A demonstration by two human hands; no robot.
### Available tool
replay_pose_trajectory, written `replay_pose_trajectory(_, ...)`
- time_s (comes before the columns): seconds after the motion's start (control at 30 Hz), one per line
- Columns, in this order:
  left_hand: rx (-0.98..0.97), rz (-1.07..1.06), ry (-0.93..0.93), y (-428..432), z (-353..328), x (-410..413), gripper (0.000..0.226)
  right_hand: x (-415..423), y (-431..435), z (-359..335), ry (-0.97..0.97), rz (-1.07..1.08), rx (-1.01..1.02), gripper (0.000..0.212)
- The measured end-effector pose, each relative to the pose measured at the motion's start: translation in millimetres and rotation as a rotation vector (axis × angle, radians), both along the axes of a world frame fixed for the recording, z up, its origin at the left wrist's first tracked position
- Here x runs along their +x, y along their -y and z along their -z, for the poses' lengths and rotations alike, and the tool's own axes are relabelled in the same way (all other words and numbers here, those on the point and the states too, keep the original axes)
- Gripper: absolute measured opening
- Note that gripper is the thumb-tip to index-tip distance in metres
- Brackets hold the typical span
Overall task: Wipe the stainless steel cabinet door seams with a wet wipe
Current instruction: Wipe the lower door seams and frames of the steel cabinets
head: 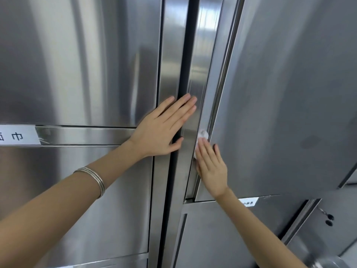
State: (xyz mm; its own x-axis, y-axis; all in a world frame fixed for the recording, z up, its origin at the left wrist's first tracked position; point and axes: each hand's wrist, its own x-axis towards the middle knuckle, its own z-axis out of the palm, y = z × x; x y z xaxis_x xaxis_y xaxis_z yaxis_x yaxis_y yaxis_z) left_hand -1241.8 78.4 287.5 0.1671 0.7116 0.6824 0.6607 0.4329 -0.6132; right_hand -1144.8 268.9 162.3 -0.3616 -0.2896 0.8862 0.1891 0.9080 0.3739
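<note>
We find the scene softly and evenly lit, with no hard shadows: broad pale streaks of reflected light run down the left cabinet door (77, 55) and the central strip (201, 64), while the right door (289, 93) reads a duller grey with one faint dark smudge. The wet wipe (203, 134) is washed out to featureless white, and the left hand (161, 129) looks slightly smeared at its fingertips. Toward the edges we notice wide-angle bending, the seams leaning and bowing, and the lower right corner goes soft.
</note>
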Motion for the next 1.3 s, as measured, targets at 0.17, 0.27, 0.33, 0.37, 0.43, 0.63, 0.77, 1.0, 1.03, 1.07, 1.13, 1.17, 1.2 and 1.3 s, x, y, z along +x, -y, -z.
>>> replay_pose_trajectory(0.17, -0.003, -0.021, -0.01, 0.5, -0.2, 0.1, 0.079, 17.4, -7.2, -19.1, 0.104, -0.011, 0.098, 0.046)
replay_pose_trajectory(0.27, 0.0, -0.018, -0.005, 0.4, -0.1, 0.6, 0.078, 12.3, -5.5, -67.4, -0.009, -0.018, 0.044, 0.035)
replay_pose_trajectory(0.33, 0.01, -0.006, 0.019, -1.9, 1.0, 4.0, 0.079, 5.2, -2.0, -61.4, -0.021, -0.01, 0.001, 0.037)
replay_pose_trajectory(0.37, 0.008, 0.001, 0.036, -3.1, 4.1, 5.6, 0.079, 3.5, 0.6, -45.8, -0.006, -0.008, -0.032, 0.04)
replay_pose_trajectory(0.43, -0.019, 0.003, 0.047, -2.6, 17.4, 8.4, 0.08, 5.9, 5.6, -0.7, 0.06, 0.013, -0.09, 0.047)
replay_pose_trajectory(0.63, -0.154, -0.023, 0.005, 12.2, 61.2, 1.0, 0.085, 28.1, 4.9, 44.8, 0.279, 0.084, -0.031, 0.054)
replay_pose_trajectory(0.77, -0.137, -0.037, -0.037, 9.9, 63.1, -3.9, 0.084, 30.5, 6.4, -3.7, 0.162, 0.028, -0.029, 0.043)
replay_pose_trajectory(1.0, -0.119, -0.01, -0.032, 9.5, 64.3, -0.9, 0.083, 32.4, 7.4, 5.6, 0.088, -0.179, -0.211, 0.024)
replay_pose_trajectory(1.03, -0.117, -0.009, -0.032, 9.6, 64.3, -0.8, 0.082, 32.2, 10.3, 11.5, 0.107, -0.202, -0.256, 0.023)
replay_pose_trajectory(1.07, -0.116, -0.012, -0.031, 9.8, 64.7, -0.6, 0.082, 31.8, 12.8, 12.2, 0.119, -0.218, -0.292, 0.021)
replay_pose_trajectory(1.13, -0.116, -0.024, -0.034, 10.4, 65.2, -0.8, 0.082, 29.9, 14.8, 0.1, 0.105, -0.252, -0.334, 0.013)
replay_pose_trajectory(1.17, -0.116, -0.026, -0.038, 10.4, 65.2, -0.7, 0.082, 28.9, 14.5, -9.1, 0.09, -0.262, -0.349, 0.013)
replay_pose_trajectory(1.2, -0.117, -0.027, -0.043, 10.4, 65.0, -0.7, 0.083, 28.3, 14.3, -18.6, 0.076, -0.266, -0.364, 0.013)
replay_pose_trajectory(1.3, -0.118, -0.037, -0.05, 10.1, 64.9, -2.2, 0.084, 26.4, 13.0, -29.2, 0.038, -0.267, -0.35, 0.01)
